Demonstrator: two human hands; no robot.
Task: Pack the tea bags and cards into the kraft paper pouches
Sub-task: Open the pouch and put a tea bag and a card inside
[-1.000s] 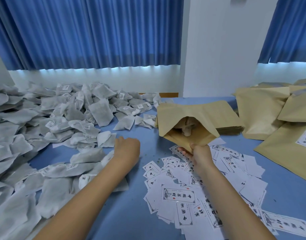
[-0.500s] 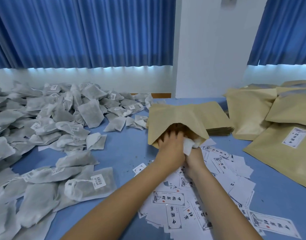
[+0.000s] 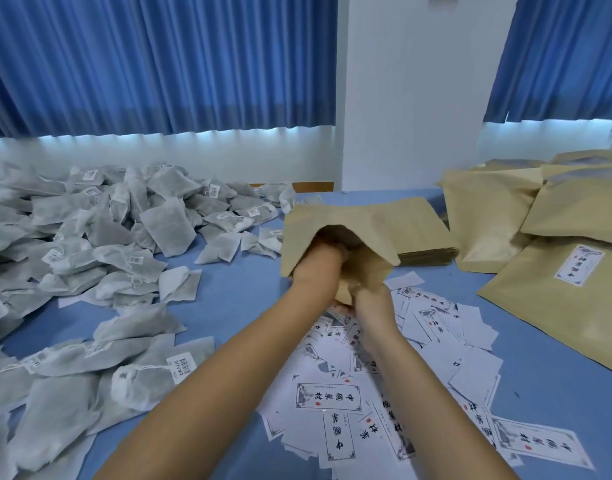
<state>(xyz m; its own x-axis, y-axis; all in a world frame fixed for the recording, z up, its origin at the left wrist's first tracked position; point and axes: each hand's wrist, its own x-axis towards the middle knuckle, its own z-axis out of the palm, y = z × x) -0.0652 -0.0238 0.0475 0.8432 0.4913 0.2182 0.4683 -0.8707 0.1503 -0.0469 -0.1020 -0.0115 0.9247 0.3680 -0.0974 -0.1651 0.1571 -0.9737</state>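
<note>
An open kraft paper pouch (image 3: pixel 363 220) is held up at the table's middle, mouth toward me. My left hand (image 3: pixel 316 270) is pushed into its mouth up to the wrist, so the fingers and whatever they hold are hidden inside. My right hand (image 3: pixel 370 303) pinches the pouch's lower lip from below. Grey-white tea bags (image 3: pixel 90 244) lie heaped over the left half of the table. White printed cards (image 3: pixel 332 398) are scattered under and in front of my forearms.
A flat stack of empty kraft pouches (image 3: pixel 430 254) lies just behind the held one. Filled, labelled pouches (image 3: pixel 539 299) are piled at the right. The blue table (image 3: pixel 235 292) shows between the tea bags and cards. Blue curtains and a white pillar stand behind.
My left hand left the tea bag pile, brought a tea bag to the pouch mouth, and has now gone deep inside. My right hand has kept hold of the pouch.
</note>
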